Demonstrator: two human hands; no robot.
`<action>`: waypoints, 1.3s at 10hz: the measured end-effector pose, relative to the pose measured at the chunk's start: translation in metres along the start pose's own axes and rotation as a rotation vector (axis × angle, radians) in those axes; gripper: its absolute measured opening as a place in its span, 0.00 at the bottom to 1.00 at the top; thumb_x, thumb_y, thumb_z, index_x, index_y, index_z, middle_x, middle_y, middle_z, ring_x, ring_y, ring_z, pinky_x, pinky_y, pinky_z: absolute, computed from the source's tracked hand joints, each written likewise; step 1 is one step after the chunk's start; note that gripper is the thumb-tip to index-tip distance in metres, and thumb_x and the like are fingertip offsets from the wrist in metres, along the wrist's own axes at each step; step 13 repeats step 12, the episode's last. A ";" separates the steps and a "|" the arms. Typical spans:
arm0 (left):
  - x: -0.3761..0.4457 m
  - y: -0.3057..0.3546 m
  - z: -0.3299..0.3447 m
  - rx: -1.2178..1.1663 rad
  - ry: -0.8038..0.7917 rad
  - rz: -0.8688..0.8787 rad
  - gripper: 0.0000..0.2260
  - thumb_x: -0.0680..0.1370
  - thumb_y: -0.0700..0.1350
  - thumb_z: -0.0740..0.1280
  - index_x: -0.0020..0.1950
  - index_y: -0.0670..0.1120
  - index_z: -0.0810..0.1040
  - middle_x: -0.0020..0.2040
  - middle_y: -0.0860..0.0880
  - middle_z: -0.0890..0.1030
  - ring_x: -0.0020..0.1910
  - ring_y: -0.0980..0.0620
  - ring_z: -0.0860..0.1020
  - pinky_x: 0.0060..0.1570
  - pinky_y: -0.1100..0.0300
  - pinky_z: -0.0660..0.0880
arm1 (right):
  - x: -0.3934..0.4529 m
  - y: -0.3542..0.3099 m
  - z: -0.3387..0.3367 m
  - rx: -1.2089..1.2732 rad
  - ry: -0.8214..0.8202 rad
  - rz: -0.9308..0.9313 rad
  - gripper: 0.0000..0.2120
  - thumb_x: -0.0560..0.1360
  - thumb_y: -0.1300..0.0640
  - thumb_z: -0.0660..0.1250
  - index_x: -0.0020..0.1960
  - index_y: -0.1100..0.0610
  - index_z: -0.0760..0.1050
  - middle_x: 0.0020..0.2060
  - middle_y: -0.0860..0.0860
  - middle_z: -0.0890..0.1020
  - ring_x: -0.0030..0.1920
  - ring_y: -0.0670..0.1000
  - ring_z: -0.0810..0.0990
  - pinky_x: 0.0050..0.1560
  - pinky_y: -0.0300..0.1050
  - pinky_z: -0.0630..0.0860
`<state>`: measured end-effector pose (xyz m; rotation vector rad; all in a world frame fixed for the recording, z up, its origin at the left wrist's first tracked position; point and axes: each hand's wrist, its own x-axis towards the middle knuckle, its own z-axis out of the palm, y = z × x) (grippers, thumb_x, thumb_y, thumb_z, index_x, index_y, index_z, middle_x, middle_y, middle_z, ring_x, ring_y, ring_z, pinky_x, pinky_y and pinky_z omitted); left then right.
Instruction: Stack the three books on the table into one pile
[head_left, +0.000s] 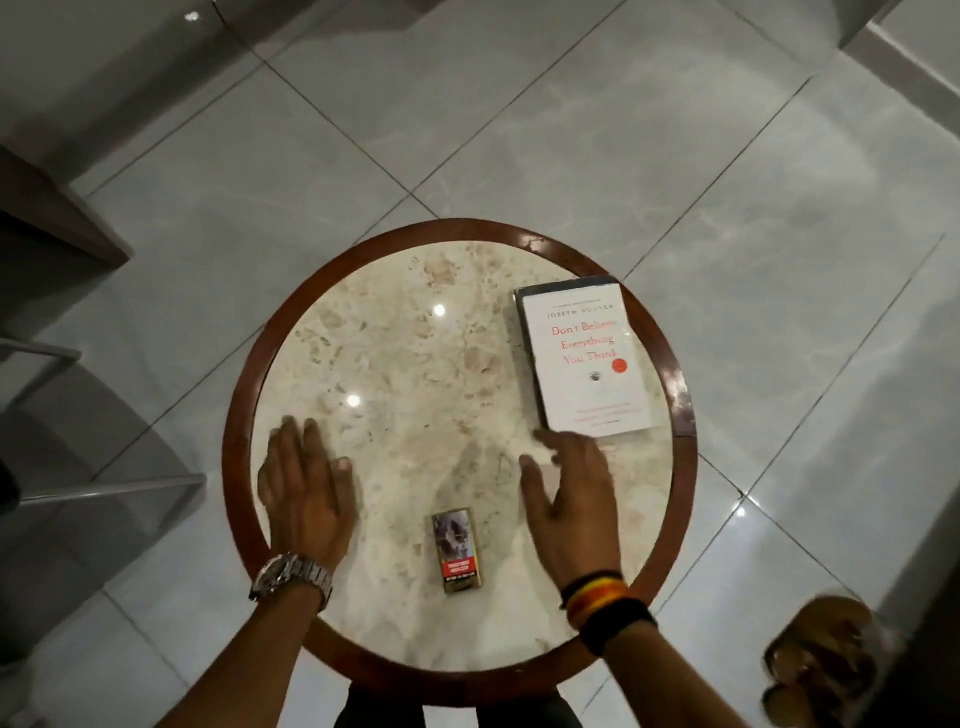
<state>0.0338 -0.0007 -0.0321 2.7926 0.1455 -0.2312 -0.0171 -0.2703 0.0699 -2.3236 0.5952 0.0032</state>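
On the white paperback book (586, 358) lying at the table's right edge, you could read the red title "Don't Believe Everything You Think", partly washed out by glare. You could only partly make out the small grey author line above it. On the small gold-and-red packet (458, 552), the print was illegible.

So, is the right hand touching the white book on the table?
Cannot tell. In the head view, the right hand's blurred fingertips reach the near left corner of the white book, and neither a gap nor contact shows plainly.
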 end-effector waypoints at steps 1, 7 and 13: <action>-0.007 -0.023 0.008 0.058 -0.001 0.037 0.33 0.85 0.55 0.51 0.87 0.39 0.55 0.87 0.35 0.56 0.86 0.33 0.58 0.82 0.33 0.56 | -0.050 -0.010 0.042 -0.052 -0.125 0.121 0.21 0.77 0.41 0.66 0.66 0.50 0.72 0.58 0.48 0.75 0.58 0.50 0.76 0.56 0.50 0.79; 0.005 -0.061 0.018 0.083 -0.065 0.220 0.33 0.86 0.56 0.47 0.88 0.38 0.48 0.89 0.38 0.48 0.89 0.40 0.49 0.85 0.39 0.54 | -0.026 -0.135 0.172 -0.146 -0.028 0.360 0.30 0.69 0.47 0.75 0.67 0.55 0.70 0.60 0.55 0.77 0.57 0.57 0.79 0.54 0.47 0.76; 0.007 -0.054 -0.006 0.074 -0.181 0.212 0.32 0.85 0.53 0.44 0.87 0.39 0.53 0.88 0.38 0.52 0.88 0.40 0.53 0.85 0.41 0.56 | 0.054 -0.181 0.225 -0.271 -0.073 0.205 0.38 0.67 0.40 0.76 0.69 0.56 0.69 0.62 0.55 0.76 0.61 0.58 0.78 0.55 0.52 0.78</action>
